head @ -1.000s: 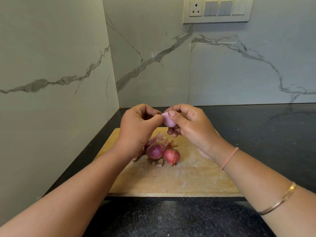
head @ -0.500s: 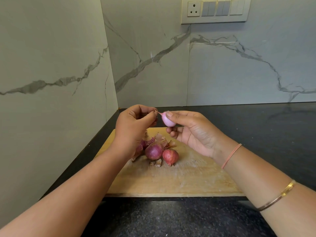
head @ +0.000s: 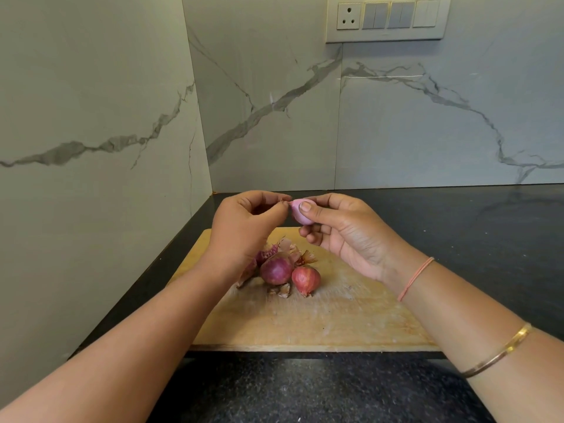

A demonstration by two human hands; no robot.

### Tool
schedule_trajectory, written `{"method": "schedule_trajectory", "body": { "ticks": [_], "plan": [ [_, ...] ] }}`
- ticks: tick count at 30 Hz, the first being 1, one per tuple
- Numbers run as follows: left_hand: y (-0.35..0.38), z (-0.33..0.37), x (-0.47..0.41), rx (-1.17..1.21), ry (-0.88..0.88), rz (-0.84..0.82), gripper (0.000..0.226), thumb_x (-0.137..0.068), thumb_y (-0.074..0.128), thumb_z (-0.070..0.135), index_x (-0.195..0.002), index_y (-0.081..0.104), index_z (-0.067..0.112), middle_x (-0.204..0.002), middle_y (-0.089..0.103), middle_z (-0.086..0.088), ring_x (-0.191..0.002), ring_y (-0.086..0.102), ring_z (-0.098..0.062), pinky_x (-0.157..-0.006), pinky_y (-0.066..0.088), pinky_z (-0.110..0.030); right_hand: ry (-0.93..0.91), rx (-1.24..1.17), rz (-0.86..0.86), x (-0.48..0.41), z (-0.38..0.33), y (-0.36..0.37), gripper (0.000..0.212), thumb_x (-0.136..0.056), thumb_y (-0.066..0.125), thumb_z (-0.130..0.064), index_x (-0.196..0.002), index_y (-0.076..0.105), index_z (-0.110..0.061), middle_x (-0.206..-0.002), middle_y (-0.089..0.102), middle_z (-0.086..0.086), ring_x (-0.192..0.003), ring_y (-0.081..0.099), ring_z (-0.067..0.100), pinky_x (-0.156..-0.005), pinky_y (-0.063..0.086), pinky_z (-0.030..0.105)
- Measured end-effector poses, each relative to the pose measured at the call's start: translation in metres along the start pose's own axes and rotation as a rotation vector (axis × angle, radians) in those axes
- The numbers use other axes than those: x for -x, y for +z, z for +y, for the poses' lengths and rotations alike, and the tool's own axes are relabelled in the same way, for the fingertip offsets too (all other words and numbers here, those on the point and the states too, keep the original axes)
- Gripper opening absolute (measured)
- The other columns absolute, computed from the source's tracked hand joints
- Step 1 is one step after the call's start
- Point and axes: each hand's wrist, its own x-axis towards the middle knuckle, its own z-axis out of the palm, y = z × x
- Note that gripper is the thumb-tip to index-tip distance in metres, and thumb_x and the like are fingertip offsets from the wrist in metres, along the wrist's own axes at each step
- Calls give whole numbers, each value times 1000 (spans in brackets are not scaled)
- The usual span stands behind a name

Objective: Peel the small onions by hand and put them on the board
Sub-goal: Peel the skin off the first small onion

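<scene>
A pale pink peeled onion (head: 300, 214) is held above the wooden board (head: 335, 325), pinched by the thumb and fingers of my right hand (head: 341, 230). My left hand (head: 247, 227) pinches the onion's tip, where a bit of skin sticks out. Two unpeeled reddish onions lie on the board below: a larger one (head: 277, 268) and a smaller one (head: 306, 279). Dry peel scraps (head: 290, 247) lie around them, partly hidden behind my left wrist.
The board sits in a corner of a black stone counter (head: 473, 239). Marble walls stand close to the left and behind. A switch panel (head: 387, 18) is high on the back wall.
My hands drew slightly apart. My left fingers slid from the onion's side to its tip, and my right hand turned palm-up, showing more of the onion.
</scene>
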Motion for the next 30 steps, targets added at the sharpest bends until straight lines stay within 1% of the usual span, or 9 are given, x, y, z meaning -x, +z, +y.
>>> {"method": "schedule_trajectory", "body": {
  "ticks": [3, 8, 10, 13, 16, 18, 24, 27, 30],
  "plan": [
    [0, 0, 1, -135, 79, 15, 16, -84, 66, 11, -78, 72, 25, -76, 72, 6, -76, 69, -11, -77, 58, -30, -13, 54, 8, 0, 1, -1, 28, -84, 66, -9, -108, 62, 4, -84, 64, 12, -57, 59, 12, -52, 49, 19],
    [-2, -1, -1, -268, 139, 16, 17, -83, 65, 10, -73, 70, 23, -70, 69, 11, -69, 65, -7, -69, 56, -26, -52, 187, 23, 0, 3, 2, 18, -93, 56, -17, -98, 66, -2, -82, 61, 12, -55, 55, 9, -51, 46, 18],
    [-1, 0, -2, -150, 72, 21, 18, -82, 64, 5, -70, 69, 17, -69, 70, 6, -69, 67, -10, -69, 56, -25, -59, 181, 20, 0, 3, 3, 22, -96, 52, -18, -100, 65, -1, -80, 59, 12, -54, 54, 9, -50, 45, 17],
    [3, 3, -3, 177, -107, -3, 18, -84, 60, -3, -69, 65, 5, -62, 67, -1, -61, 67, -10, -63, 54, -18, -48, 125, -9, 0, 1, 4, 25, -98, 47, -18, -100, 65, -1, -78, 59, 11, -54, 52, 9, -49, 44, 17],
    [0, 1, -9, 386, -251, 48, 17, -85, 60, -1, -69, 65, 4, -60, 66, -3, -58, 63, -9, -60, 53, -14, -38, 23, -57, 1, -1, 4, 25, -99, 44, -18, -98, 63, -1, -75, 60, 13, -54, 53, 10, -49, 44, 18],
    [-5, -3, -14, 441, -281, 90, 16, -86, 60, 1, -71, 66, 4, -61, 67, -2, -60, 64, -7, -61, 53, -13, -40, -14, -81, 1, -2, 4, 25, -99, 44, -19, -99, 62, -2, -74, 62, 13, -55, 53, 10, -50, 45, 18],
    [-10, -11, -16, -16, -165, 130, 17, -86, 66, 12, -75, 70, 24, -78, 71, 2, -78, 67, -15, -74, 55, -25, -62, 151, 29, -3, 0, -5, 9, -91, 57, -6, -97, 64, -6, -95, 63, 17, -65, 57, 14, -59, 52, 21],
    [-15, -12, -18, -177, -112, 115, 12, -85, 66, 13, -85, 73, 23, -83, 70, 5, -82, 67, -14, -76, 55, -27, -27, 274, 123, -7, 0, -13, 18, -84, 60, 5, -96, 56, -8, -108, 59, 18, -86, 65, 24, -75, 58, 30],
    [-18, -14, -18, -341, -33, 98, 13, -84, 68, 15, -96, 73, 17, -80, 66, 10, -78, 63, -7, -69, 52, -19, 50, 392, 133, -8, 1, -19, 25, -81, 64, 6, -98, 53, -9, -111, 58, 18, -99, 65, 28, -80, 58, 34]
  ]
}}
